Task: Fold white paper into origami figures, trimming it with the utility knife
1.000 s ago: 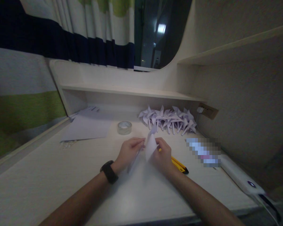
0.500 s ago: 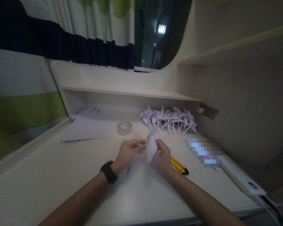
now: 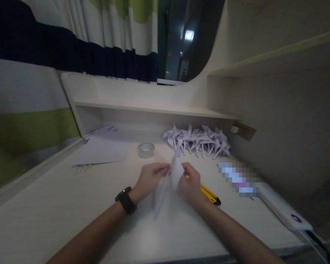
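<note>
A white paper pinwheel (image 3: 177,173) is held edge-on between my hands above the desk. My left hand (image 3: 154,178) pinches near its middle, where a white paper stick (image 3: 161,196) hangs down toward me, slightly blurred. On the other side, my right hand (image 3: 191,181) has its fingers closed on the pinwheel's paper blades. Its fingertips are partly hidden behind the paper. Beside and partly under my right hand lies a yellow utility knife (image 3: 209,195) with a black end.
Several finished paper pinwheels (image 3: 199,139) lie in a row at the back. A clear tape roll (image 3: 146,150) sits left of them. White paper sheets (image 3: 103,146) are at the left, small pale pieces (image 3: 81,168) beside them. A white power strip (image 3: 283,207) runs along the right edge.
The paper stick has swung from a slant to a steeper, longer-looking position below my left hand. The pinwheel has turned slightly. Both hands keep nearly the same place.
</note>
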{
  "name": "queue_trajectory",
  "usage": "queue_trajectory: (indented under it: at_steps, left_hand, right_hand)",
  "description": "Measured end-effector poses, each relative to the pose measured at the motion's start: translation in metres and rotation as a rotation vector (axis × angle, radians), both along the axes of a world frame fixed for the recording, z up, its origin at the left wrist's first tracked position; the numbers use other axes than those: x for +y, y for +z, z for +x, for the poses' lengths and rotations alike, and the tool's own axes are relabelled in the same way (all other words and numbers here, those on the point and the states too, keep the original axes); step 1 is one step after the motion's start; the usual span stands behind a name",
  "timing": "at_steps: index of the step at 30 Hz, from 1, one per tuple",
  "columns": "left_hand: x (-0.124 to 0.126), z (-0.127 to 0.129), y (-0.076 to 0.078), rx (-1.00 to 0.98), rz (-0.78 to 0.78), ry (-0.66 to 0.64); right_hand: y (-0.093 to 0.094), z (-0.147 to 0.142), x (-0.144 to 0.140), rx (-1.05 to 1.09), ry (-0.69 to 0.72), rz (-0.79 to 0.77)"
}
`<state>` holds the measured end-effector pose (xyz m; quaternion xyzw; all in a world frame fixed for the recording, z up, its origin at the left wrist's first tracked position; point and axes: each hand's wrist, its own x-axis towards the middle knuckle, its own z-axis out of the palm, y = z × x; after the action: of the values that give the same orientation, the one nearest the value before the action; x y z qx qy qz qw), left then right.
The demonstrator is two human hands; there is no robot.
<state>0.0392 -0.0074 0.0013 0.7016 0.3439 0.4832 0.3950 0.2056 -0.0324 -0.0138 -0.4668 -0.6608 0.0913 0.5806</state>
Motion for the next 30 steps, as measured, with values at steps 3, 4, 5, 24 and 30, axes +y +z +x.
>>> queue_trajectory:
  at_steps: [3,4,5,24,30]
  left_hand:
    - [-0.0001,0.0004,0.0006,0.019,0.008,0.053]
    - [-0.0008,0.0009,0.0013,0.005,-0.006,0.060]
    - [-0.0017,0.0014,0.0022,-0.007,-0.021,0.069]
    - [-0.0042,0.0020,0.0028,0.087,0.103,0.117]
    - [-0.0015,0.0007,-0.0013,0.097,0.102,0.111]
  right_hand:
    - [-0.0015,-0.0001,0.0005,0.012,0.040,-0.018]
    - [-0.0018,-0.0003,0.0007,0.018,0.045,-0.018]
    - [-0.0020,-0.0004,0.0009,0.023,0.046,-0.017]
    - [-0.0092,0.0028,0.0076,0.147,0.093,-0.133]
    - [-0.0098,0.0024,0.0083,0.188,0.116,-0.119]
